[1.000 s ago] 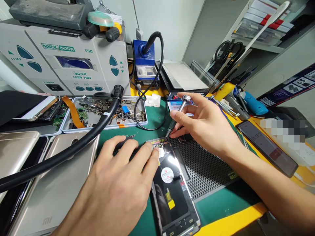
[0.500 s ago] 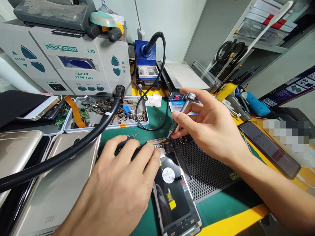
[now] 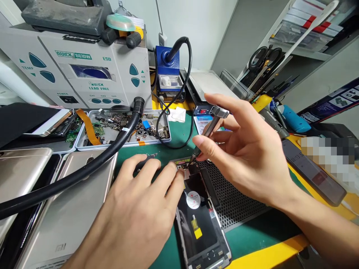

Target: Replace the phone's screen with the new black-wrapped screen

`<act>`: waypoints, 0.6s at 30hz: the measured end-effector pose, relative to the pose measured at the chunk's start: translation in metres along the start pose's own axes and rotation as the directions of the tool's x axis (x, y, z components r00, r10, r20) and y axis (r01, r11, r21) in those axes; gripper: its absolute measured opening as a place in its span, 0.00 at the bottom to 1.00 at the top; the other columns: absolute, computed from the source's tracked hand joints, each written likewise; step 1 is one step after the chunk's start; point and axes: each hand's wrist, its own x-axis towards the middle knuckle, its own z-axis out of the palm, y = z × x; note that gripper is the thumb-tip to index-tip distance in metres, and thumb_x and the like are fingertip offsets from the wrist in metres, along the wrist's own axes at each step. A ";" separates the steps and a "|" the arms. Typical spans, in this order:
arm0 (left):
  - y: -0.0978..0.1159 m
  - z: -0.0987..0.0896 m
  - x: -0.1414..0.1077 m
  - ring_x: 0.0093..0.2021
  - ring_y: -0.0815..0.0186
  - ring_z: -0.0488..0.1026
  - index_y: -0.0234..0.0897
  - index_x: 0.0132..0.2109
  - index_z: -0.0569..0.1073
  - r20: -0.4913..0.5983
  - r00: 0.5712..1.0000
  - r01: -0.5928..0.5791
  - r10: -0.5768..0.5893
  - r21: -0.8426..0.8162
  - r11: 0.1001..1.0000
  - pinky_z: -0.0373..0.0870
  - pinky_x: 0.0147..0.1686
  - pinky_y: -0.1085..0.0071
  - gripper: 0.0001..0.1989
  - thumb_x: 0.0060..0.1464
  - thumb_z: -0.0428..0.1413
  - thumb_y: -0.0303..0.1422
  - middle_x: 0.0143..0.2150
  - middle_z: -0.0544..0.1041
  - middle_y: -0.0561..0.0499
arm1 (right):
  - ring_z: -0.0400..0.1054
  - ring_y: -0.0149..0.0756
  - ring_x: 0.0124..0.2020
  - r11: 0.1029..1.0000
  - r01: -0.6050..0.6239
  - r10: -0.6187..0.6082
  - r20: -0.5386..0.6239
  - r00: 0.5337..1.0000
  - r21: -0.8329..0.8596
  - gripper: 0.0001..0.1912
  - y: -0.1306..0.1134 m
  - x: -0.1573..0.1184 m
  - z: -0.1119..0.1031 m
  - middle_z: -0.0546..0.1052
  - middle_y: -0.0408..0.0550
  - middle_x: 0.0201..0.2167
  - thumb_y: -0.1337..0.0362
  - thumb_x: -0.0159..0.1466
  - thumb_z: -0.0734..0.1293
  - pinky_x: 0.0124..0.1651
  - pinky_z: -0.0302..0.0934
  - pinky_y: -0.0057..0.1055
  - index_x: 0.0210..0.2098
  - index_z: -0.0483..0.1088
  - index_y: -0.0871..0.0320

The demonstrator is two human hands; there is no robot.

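A phone screen assembly (image 3: 202,228), its dark back facing up, lies tilted on the work surface with a round white sticker and a yellow tab on it. My left hand (image 3: 148,198) reaches over its upper left edge, fingers bent and fingertips pressed at the top end; the thumb is hidden. My right hand (image 3: 244,149) grips a slim screwdriver (image 3: 209,129) with a grey cap, index finger above the cap and thumb along the shaft. The driver's tip meets the top end of the screen assembly, beside my left fingertips. Any screw there is too small to make out.
A grey hot air station (image 3: 84,74) stands at the back left, its black hose (image 3: 84,170) crossing the left side. Behind my left hand is a tray (image 3: 123,145) of circuit boards. A black perforated mat (image 3: 238,201) lies at right, near a phone (image 3: 314,172) showing a timer.
My right hand has shifted slightly, and the screwdriver's cap has turned in its fingers. The tip stays at the screen assembly's top end. My left hand holds its place while the view shifts slightly.
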 end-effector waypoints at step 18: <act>0.002 0.001 0.003 0.41 0.51 0.75 0.35 0.49 0.79 -0.052 0.998 0.045 -0.046 -0.019 0.999 0.69 0.44 0.47 0.16 0.58 0.51 0.25 0.40 0.80 0.48 | 0.79 0.42 0.47 0.871 0.313 -0.201 0.307 0.930 -0.379 0.36 -0.022 -0.005 -0.015 0.66 0.44 0.68 0.71 0.66 0.66 0.47 0.77 0.32 0.70 0.54 0.44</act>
